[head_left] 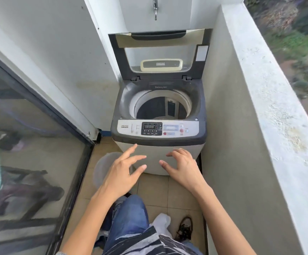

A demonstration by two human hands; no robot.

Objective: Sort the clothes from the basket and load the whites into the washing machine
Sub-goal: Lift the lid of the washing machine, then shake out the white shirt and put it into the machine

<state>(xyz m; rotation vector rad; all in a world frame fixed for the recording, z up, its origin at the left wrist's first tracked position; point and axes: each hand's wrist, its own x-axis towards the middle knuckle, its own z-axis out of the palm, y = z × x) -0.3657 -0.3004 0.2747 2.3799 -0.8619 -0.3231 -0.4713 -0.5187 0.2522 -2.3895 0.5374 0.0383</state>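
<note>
Washing machine just beyond both hands' spread fingers

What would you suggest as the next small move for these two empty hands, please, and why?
Probably lower the right hand to the white cloth on the tiled floor and pick it up: the grey top-loading washing machine stands with its lid up, and both hands, the left hand included, hover holding nothing.

Washing machine at 12 o'clock: pale grey body, dark grey top. Lid was dark-framed with a cream label plate. Control panel silver, black display, one red button. Jeans at 6 were blue; striped garment black-and-white; white cloth beside them. Floor tiles tan.
</note>
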